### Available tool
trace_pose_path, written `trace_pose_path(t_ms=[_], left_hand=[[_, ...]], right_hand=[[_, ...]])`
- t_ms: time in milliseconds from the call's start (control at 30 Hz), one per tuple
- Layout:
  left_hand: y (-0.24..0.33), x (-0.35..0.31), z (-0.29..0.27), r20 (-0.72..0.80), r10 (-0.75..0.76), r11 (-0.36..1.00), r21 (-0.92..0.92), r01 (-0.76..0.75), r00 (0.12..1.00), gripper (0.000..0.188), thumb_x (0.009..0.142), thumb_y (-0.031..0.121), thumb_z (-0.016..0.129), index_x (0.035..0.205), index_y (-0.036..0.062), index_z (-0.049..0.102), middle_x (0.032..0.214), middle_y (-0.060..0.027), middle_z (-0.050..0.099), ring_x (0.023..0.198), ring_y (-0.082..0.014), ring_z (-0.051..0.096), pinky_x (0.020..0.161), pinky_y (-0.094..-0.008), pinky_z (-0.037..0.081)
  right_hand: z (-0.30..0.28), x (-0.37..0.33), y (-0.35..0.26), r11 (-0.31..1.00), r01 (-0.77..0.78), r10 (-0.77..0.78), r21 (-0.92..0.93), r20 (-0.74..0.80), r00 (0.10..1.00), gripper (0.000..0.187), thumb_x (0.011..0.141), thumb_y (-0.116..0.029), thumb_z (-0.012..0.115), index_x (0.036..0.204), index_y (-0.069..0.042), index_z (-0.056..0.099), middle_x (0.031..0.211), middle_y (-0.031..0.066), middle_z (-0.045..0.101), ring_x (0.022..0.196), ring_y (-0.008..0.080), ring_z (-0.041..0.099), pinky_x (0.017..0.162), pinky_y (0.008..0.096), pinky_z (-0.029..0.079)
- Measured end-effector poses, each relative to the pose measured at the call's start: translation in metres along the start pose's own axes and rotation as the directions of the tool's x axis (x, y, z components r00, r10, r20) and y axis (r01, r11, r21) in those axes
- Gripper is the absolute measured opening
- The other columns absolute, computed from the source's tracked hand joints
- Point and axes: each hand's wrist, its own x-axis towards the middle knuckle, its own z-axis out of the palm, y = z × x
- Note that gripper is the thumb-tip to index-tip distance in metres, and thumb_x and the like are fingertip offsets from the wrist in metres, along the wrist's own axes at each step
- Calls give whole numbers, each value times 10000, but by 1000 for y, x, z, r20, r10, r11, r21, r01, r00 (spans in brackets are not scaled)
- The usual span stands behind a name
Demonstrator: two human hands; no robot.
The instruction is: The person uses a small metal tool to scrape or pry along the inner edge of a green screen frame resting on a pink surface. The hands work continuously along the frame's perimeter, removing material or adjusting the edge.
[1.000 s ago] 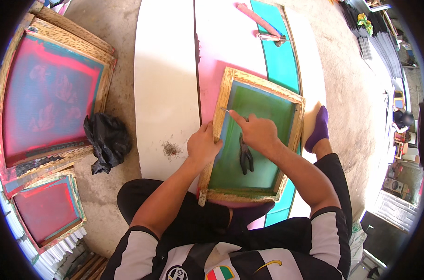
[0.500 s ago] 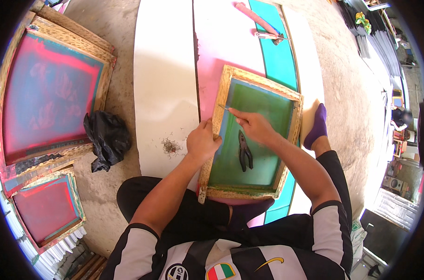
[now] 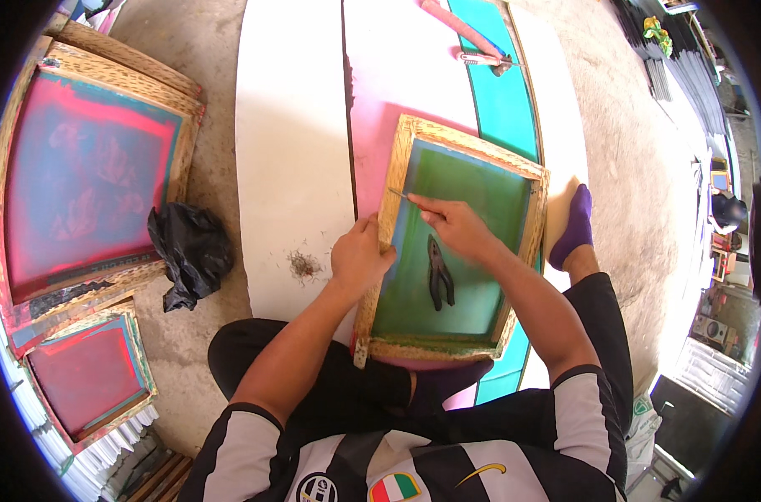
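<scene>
A wooden screen-printing frame (image 3: 474,145) with green mesh lies tilted across the boards before my crossed legs. My left hand (image 3: 359,255) is closed around its left rail, thumb on the inner side. In my right hand (image 3: 456,226) is a small screwdriver (image 3: 401,196), its thin metal shaft pointing left onto that same rail, a little above my left hand. Black-handled pliers (image 3: 439,276) rest on the mesh, beneath my right forearm. Left of my left hand, a small heap of bent staples (image 3: 302,265) lies scattered on the white board (image 3: 290,151).
At the top right of the boards lie a hammer (image 3: 464,29) with a pinkish handle and another hand tool (image 3: 481,58). Larger pink-stained screen frames (image 3: 138,88) lean at the left, beside a black plastic bag (image 3: 190,255). My purple-socked foot (image 3: 575,222) flanks the frame's right side.
Both hands keep nearly the same places on the frame. The screwdriver tip has shifted very slightly along the left rail, and the whole view has moved a little.
</scene>
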Motion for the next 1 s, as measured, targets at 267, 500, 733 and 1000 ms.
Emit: trace_pose_path(t_ms=[267, 500, 733, 1000], left_hand=[[-4, -1, -3, -26, 1, 1000, 17, -1, 1000, 761, 770, 282, 829, 1397, -83, 601, 1149, -201, 706, 1003, -398, 723, 847, -481, 589], [-4, 0, -1, -21, -6, 1000, -6, 6, 1000, 748, 788, 276, 819, 1411, -71, 593, 1175, -195, 696, 1018, -402, 722, 852, -487, 591], [1, -3, -6, -4, -44, 999, 2, 44, 999, 786, 808, 302, 826, 1461, -41, 556, 1203, -189, 688, 1027, -399, 723, 853, -497, 593], [-4, -1, -1, 15, 6, 1000, 20, -6, 1000, 762, 817, 291, 807, 1445, -62, 557, 1283, -200, 675, 1027, -389, 732, 852, -477, 609]], right_hand=[[-27, 8, -24, 641, -541, 348, 545, 421, 837, 426, 1136, -256, 536, 1558, -226, 586, 739, -5, 561, 490, 75, 403, 435, 251, 359], [-14, -3, -28, 492, -569, 384, 659, 421, 821, 428, 1135, -362, 536, 1541, -242, 602, 728, 27, 562, 513, 113, 461, 446, 275, 376], [3, -14, -37, 967, -132, 90, -218, -195, 977, 421, 1079, -302, 596, 1498, -329, 622, 1054, 96, 798, 913, 362, 761, 782, 479, 586], [-5, -8, -71, 739, -166, 114, -653, -122, 986, 470, 1060, -275, 584, 1525, -349, 581, 803, 174, 705, 709, 393, 710, 639, 527, 576]])
